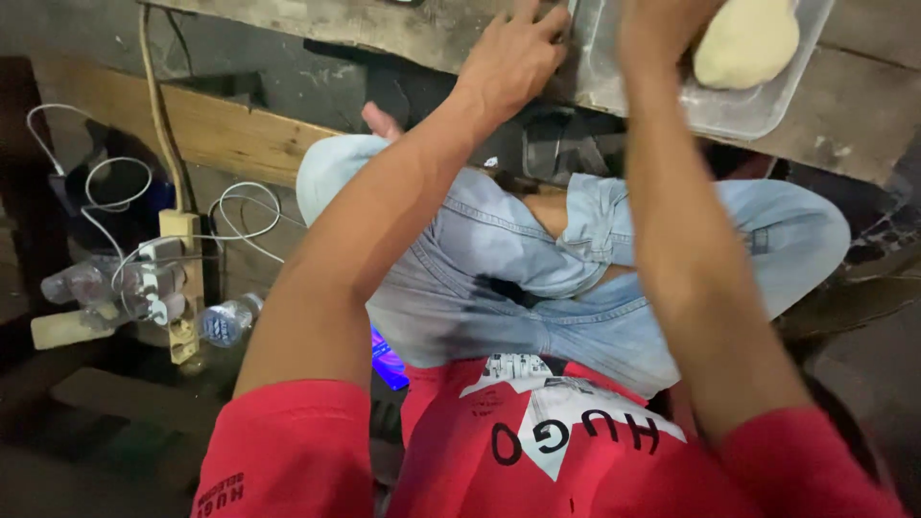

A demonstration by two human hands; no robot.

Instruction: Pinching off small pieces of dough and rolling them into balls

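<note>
A small glowing screen (pixel 388 359) shows at six o'clock, just left of centre, wedged between the person's left arm and the jeans: a slanted sliver lit blue and violet. At nine o'clock two clear plastic bottles (pixel 226 321) lie by the power strip (pixel 182 288), their labels indistinct.

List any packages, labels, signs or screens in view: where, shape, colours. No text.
Shirt print: bottom centre, on the red shirt; white angular patch with black letters.
Sleeve print: bottom left, small dark lettering on red.
Glowing screen: beside the left thigh, mostly hidden; a blue-purple sliver.
Plastic bottle: floor, left; clear, lying down, no label discernible.
</note>
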